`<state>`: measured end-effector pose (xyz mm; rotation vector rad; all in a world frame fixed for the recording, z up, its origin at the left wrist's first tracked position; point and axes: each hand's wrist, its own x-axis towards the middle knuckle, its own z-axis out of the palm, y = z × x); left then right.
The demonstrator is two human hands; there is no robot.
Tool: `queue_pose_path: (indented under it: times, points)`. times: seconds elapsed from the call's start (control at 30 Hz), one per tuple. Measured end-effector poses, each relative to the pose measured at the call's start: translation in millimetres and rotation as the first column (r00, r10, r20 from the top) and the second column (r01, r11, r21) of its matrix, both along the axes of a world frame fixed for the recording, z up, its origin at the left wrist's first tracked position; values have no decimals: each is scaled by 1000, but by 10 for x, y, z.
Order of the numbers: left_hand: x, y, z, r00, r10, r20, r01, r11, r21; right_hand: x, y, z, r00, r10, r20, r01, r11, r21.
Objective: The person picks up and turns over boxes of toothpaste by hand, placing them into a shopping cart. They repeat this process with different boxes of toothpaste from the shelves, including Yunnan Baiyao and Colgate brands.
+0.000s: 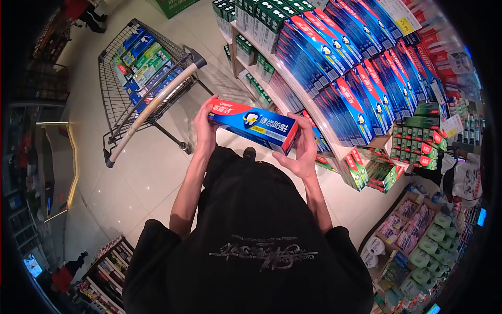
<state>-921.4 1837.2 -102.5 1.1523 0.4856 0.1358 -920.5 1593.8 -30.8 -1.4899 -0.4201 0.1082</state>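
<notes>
A long red and blue toothpaste box (253, 121), likely several cartons side by side judging by its width, is held in front of my body by both hands. At its left end, my left hand (205, 125) is closed around the edge. The opposite end is gripped by my right hand (302, 149), thumb at the lower corner and fingers over the top. A yellow stripe and tooth pictures show on the face turned up to me. Just beyond the right hand, matching blue and red boxes (361, 99) fill a slanted shelf display.
A shopping cart (112, 86) stands ahead on the left, with boxes (149, 63) inside. Green cartons (264, 23) line the display's left side. Bottles (426, 248) and packs stand at the lower right. A bookcase-like shelf (107, 269) is at the lower left, near a person in red (64, 275).
</notes>
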Motion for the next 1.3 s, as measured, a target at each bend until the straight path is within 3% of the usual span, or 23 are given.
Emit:
queue_pose_path:
  times: [0.1,0.27,0.33,0.67,0.7,0.77,0.8,0.83,0.87,0.9,0.97,1.03,1.07,1.13,1.2,1.3]
  points:
    - [-21,-159,-154,984,-78,-163,17,938,-347,-20,181,283,983,1,181,27,988,-150]
    - [-155,-212,-362,938,-285,-199,141,835,-532,34,328,222,965,7,262,32,989,-146]
    - [-190,-209,-381,891,-413,-189,200,729,-654,30,350,246,968,22,250,14,990,-140]
    - [-250,-286,-430,865,-478,-151,273,701,-659,45,426,257,950,23,312,15,993,-121]
    - [-254,-317,-349,866,-479,-148,276,701,-657,39,425,240,956,14,292,17,994,-106]
    - [-294,-393,-109,909,-347,-231,124,756,-643,42,436,181,960,13,280,11,996,-84]
    - [-341,-389,-205,942,-308,-135,109,660,-743,34,445,125,958,-89,272,115,990,-82]
    - [-373,-417,-279,968,-198,-153,7,632,-775,18,467,36,947,-192,259,218,973,-76]
    - [-417,-461,-357,981,-84,-176,-93,591,-802,-10,456,-166,965,-234,120,234,972,12]
    - [-442,-487,-260,998,-28,-63,-37,543,-839,9,457,-260,967,-243,81,240,970,45]
    - [-447,-590,45,991,60,-116,-129,598,-791,42,525,-291,970,-238,42,235,969,79]
    - [-513,-608,109,989,108,-99,-144,618,-773,21,637,-252,965,-201,-167,239,938,250]
    - [-564,-583,43,1000,21,-19,-28,695,-718,33,643,-277,969,-181,-166,220,942,255]
    - [-661,-565,-15,986,-132,100,166,828,-536,87,635,-415,909,-296,-292,329,942,69]
    - [-770,-507,-1,940,-304,156,339,881,-330,119,596,-425,900,-198,-388,250,964,89]
    - [-701,-294,401,945,-324,39,326,931,-165,106,684,-435,885,-72,-460,166,972,167]
